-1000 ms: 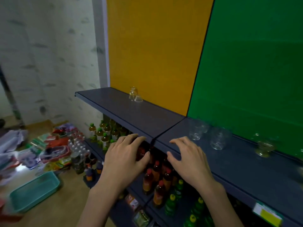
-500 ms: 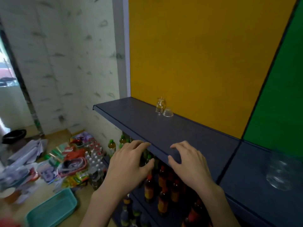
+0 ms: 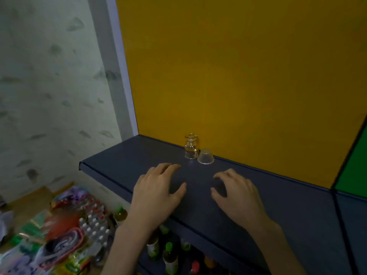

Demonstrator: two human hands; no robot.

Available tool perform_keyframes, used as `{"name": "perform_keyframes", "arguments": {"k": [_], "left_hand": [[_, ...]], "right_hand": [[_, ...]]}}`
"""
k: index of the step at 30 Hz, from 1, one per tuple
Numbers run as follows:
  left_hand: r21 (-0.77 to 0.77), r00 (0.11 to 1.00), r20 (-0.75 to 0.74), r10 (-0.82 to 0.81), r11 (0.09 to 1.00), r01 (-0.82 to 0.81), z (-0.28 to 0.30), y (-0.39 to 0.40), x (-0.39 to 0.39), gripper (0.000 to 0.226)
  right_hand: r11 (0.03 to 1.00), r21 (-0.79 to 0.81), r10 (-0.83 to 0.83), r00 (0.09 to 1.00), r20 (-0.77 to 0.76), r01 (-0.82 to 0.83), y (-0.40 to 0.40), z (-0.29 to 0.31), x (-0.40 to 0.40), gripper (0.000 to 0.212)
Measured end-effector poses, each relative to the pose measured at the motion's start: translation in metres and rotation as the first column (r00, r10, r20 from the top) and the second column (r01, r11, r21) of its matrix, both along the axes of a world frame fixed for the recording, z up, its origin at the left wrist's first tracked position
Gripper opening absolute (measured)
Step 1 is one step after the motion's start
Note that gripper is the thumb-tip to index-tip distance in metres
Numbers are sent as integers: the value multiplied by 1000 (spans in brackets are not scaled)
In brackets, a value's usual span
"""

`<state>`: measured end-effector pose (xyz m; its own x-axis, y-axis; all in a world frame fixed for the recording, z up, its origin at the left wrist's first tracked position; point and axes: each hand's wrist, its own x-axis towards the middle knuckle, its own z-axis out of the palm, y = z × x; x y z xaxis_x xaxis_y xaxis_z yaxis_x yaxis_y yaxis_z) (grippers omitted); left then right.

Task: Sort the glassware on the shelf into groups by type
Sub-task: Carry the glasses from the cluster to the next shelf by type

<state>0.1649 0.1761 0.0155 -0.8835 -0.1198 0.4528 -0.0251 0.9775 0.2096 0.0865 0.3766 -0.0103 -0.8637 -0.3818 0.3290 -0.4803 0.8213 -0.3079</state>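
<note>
Head view: two glass pieces are seen mid-frame on the shelf (image 3: 123, 167), a jug (image 3: 191, 146) touching an upturned cup (image 3: 205, 156); left hand (image 3: 158, 192) and right hand (image 3: 237, 192) are held below them, fingers spread, nothing gripped. Bottles (image 3: 168, 253) stand lower down.

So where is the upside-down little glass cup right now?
In the head view, the upside-down cup sits at the back of the dark blue shelf, against the yellow wall, right beside the small glass jug and beyond both hands.
</note>
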Motion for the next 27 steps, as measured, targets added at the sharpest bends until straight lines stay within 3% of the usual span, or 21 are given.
{"name": "perform_keyframes", "arguments": {"k": [7, 14, 18, 27], "left_hand": [[72, 974, 30, -227, 972, 224, -28, -55, -87, 58], [102, 916, 14, -401, 912, 398, -15, -118, -165, 53], [152, 896, 6, -445, 886, 439, -13, -134, -203, 55], [275, 877, 172, -449, 876, 395, -25, -131, -272, 67]], "right_hand": [[983, 52, -175, 985, -11, 175, -59, -13, -32, 41], [919, 66, -386, 921, -57, 390, -120, 4, -63, 37], [872, 66, -482, 875, -54, 484, -138, 6, -75, 38], [844, 93, -530, 848, 1, 527, -143, -7, -127, 41]]}}
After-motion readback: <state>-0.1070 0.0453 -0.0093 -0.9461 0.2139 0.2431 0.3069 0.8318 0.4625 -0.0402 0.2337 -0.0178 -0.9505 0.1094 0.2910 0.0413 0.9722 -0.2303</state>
